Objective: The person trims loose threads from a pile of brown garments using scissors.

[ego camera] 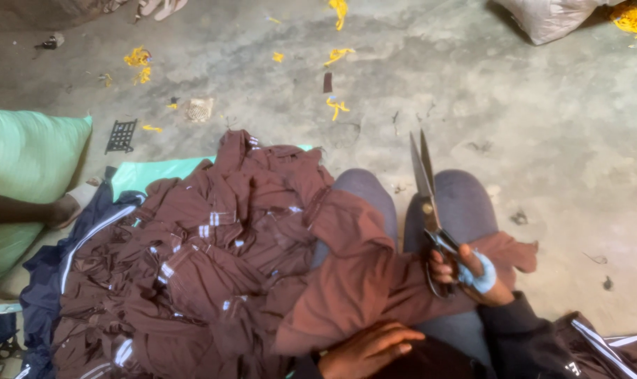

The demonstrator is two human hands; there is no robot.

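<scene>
Right hand [466, 274] grips open scissors [427, 203]; left hand [368, 347] rests open, flat on the brown garment [346, 274] across the lap

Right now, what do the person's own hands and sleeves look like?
Both hands are bare, with no gloves. The right hand has a light blue wrapping, like a bandage, around one finger, and its wrist comes out of a dark sleeve. The left hand shows no wrapping; its sleeve is out of view.
</scene>
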